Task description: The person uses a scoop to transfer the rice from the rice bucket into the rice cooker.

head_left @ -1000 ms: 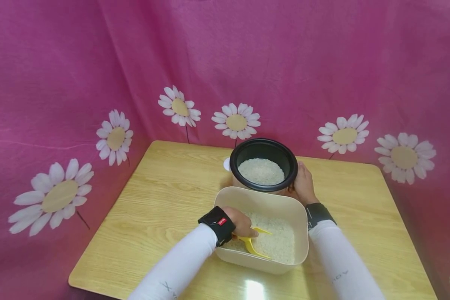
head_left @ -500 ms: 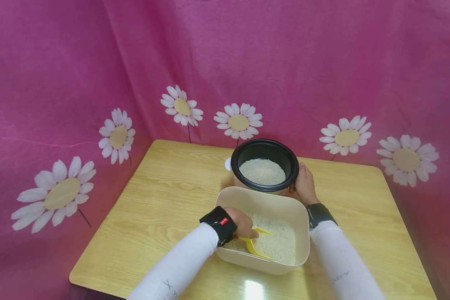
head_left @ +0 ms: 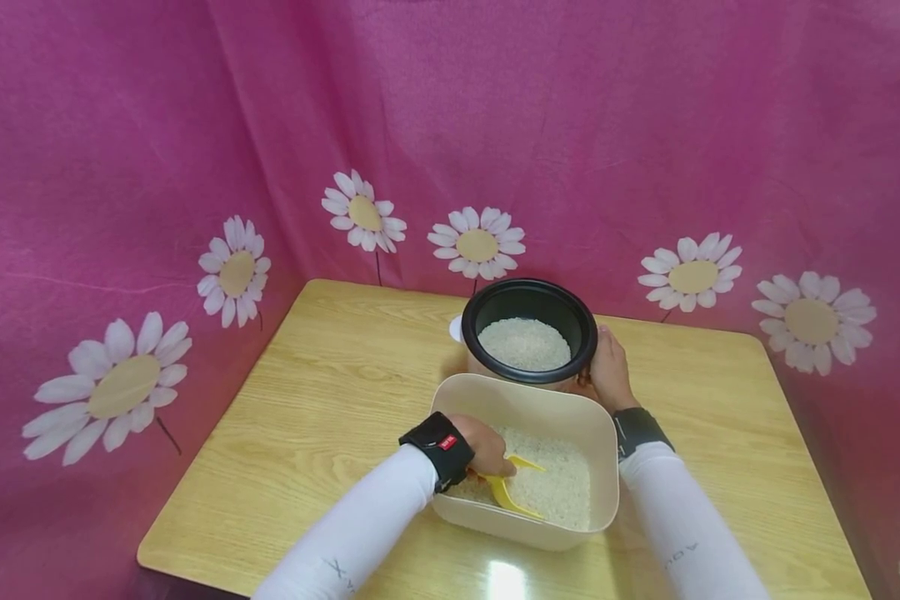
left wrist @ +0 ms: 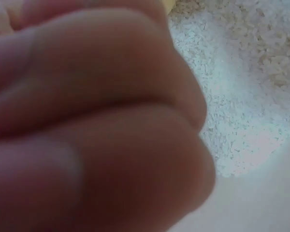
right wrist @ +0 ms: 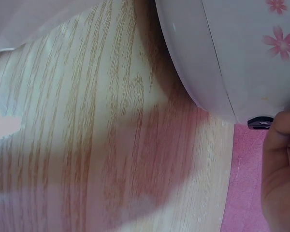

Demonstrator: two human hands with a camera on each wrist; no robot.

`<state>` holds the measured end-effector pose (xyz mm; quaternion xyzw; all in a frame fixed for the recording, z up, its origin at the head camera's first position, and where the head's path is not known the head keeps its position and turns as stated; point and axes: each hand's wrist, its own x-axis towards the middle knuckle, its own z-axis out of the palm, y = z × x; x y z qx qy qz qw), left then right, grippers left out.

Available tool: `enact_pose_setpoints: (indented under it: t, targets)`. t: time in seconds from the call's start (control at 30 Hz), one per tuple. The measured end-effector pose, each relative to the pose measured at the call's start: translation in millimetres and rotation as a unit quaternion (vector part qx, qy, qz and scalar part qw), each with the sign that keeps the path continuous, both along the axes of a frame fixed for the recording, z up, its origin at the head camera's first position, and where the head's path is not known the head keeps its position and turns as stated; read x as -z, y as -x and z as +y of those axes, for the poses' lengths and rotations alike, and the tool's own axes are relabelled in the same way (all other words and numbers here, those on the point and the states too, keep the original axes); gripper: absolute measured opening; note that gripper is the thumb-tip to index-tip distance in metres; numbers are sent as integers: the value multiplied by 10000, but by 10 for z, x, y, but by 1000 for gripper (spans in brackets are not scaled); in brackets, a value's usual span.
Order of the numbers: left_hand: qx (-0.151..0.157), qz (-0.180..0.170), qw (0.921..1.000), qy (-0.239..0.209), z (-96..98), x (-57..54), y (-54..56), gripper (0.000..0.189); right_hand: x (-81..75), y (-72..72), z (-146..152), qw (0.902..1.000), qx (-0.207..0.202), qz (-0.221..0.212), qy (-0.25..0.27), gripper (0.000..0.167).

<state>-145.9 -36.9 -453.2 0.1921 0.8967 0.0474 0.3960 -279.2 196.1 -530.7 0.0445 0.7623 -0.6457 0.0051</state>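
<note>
My left hand [head_left: 485,446] is down inside a cream plastic bin [head_left: 600,500], its fingers wrapped round the handle of a yellow scoop [head_left: 506,496]. The scoop's front end lies in the rice [head_left: 562,475] at the bin's bottom. In the left wrist view, curled fingers [left wrist: 111,72] fill most of the picture, with rice grains [left wrist: 232,87] beyond. Just behind the bin stands a rice cooker [right wrist: 232,58], white with pink flowers, its black rim [head_left: 585,350] round a dark pot partly filled with rice. My right hand [head_left: 610,371] grips the cooker's right side; its fingertips are mostly hidden.
Both containers stand on a light wood-grain table [head_left: 330,400] with rounded corners. A pink curtain [head_left: 570,125] with white daisies hangs close behind the table and along its sides. A white side handle [head_left: 456,329] sticks out at the cooker's left.
The whole head view has shifted very slightly to the right since a second ago. Both hands, the scoop, the bin and the cooker keep their places.
</note>
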Motion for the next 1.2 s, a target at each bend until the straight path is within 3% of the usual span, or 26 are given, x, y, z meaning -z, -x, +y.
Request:
enact_pose_setpoints:
  t: [0.33,0.53,0.67,0.77,1.0,1.2]
  targets:
    - [-54,96,9999,-15,-18,-2,15,53,0,-5,9,10000,-40,-26,4,48]
    - [-37,67,9999,-149,-28,-7,11,54,-213,-127,-23,9997,-205,-161,-4,44]
    - [-243,-20,9993,-270,-43,-36,12,54,-373,-221,-52,9996,-277,-86,13,43]
    - [-313,-19,9988,-371,-50,-58,13,53,-403,-234,-55,9995,-306,-32,44,43]
    - [-97,68,9986,-507,-58,-77,22,56,-349,-199,-60,9994,-333,-42,101,42]
    - [-74,-44,9979,-643,-81,-105,30,57,-117,-69,-25,9997,-183,-136,119,46]
